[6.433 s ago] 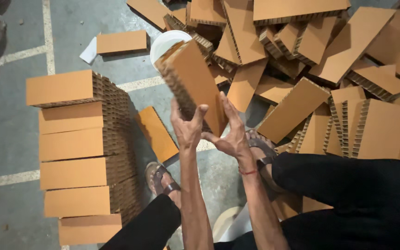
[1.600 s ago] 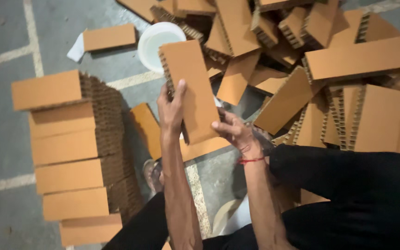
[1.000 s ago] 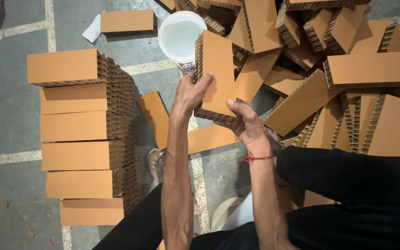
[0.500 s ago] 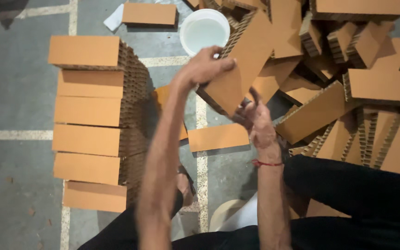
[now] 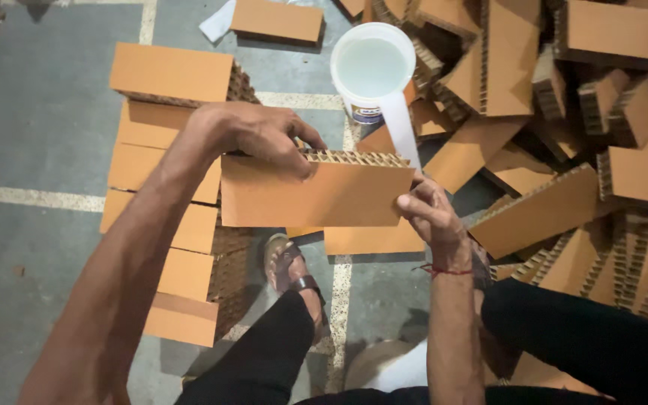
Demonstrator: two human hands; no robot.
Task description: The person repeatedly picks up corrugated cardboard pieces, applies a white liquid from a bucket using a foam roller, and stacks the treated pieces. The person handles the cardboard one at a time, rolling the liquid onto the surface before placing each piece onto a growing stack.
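Above the floor (image 5: 54, 90) beside the stacked boards (image 5: 166, 225), you are holding a cardboard block (image 5: 316, 196) level, left hand (image 5: 260, 135) gripping its top edge, right hand (image 5: 430, 217) pinching its right end, white bucket (image 5: 373, 67) just beyond.

Two hands show, the left hand (image 5: 260, 135) and the right hand (image 5: 430, 217), with one honeycomb cardboard block (image 5: 316, 196) between them. One white bucket (image 5: 373, 69) of pale liquid stands on the floor, and one sandalled foot (image 5: 288, 262) shows below the block. The stack (image 5: 170, 187) at left shows six blocks stepped one over another, one separate block (image 5: 277, 21) lies flat above it, and the loose pile (image 5: 564, 112) at right holds too many overlapping pieces to count exactly.
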